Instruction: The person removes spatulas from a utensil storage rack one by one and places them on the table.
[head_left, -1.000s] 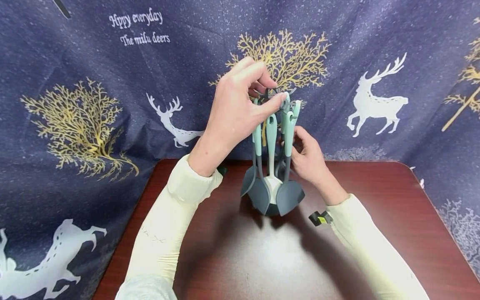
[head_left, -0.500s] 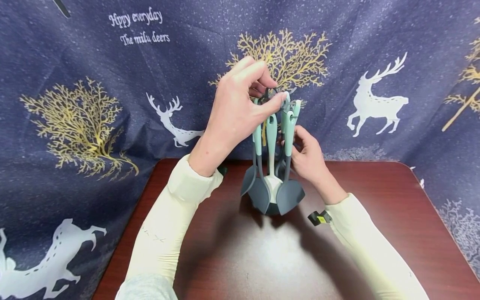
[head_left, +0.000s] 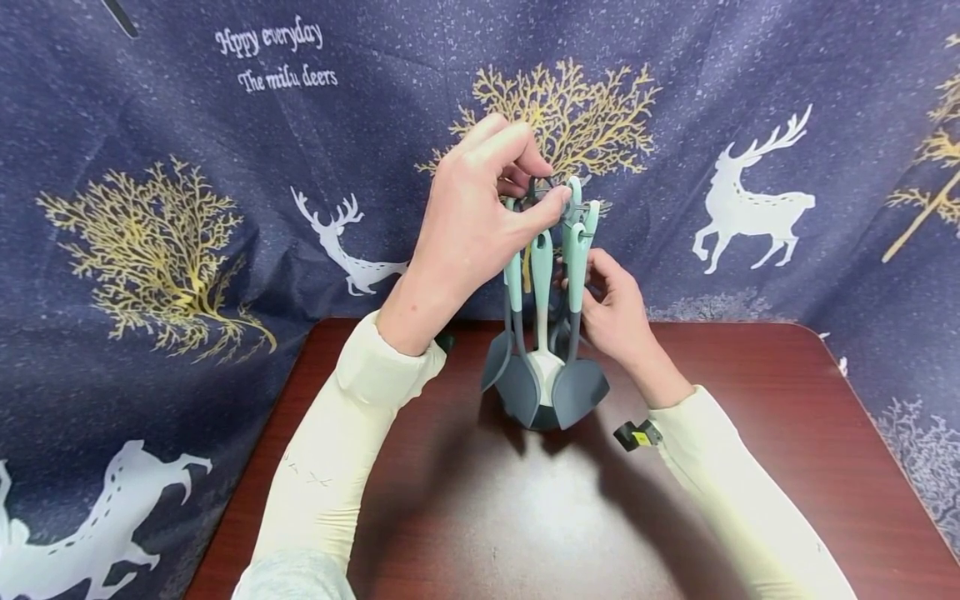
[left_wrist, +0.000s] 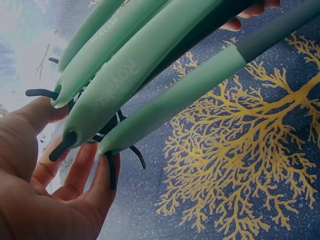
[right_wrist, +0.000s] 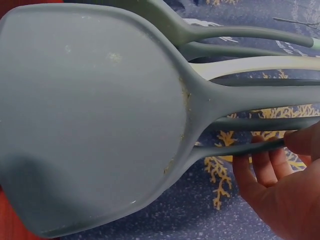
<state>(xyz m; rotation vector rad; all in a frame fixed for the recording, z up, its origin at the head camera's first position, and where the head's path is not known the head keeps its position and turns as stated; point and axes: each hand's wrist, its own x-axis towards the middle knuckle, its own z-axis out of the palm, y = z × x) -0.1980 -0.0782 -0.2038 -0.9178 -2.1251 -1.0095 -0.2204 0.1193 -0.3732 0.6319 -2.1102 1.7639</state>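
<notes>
Several kitchen utensils with mint-green handles (head_left: 542, 267) hang by their end holes from the dark hooks (left_wrist: 62, 146) of a rack. My left hand (head_left: 476, 204) grips the rack's top from above, thumb and fingers around it among the hooks. Behind the bunch at the right, my right hand (head_left: 618, 308) pinches the thin dark shaft (right_wrist: 245, 148) of one utensil between thumb and fingers; its head is hidden. A grey turner (right_wrist: 90, 115) fills much of the right wrist view. A white-headed utensil (head_left: 547, 375) hangs between dark turner heads (head_left: 581, 392) at the front.
The utensils hang over the back of a reddish-brown table (head_left: 465, 500). Close behind the table is a dark blue cloth (head_left: 630, 50) printed with white deer and golden trees. A small black device (head_left: 636, 437) is at the right wrist.
One mint handle end beside my left thumb has risen slightly. My right hand has shifted very slightly up and left, still on the shaft; my left hand stays in place.
</notes>
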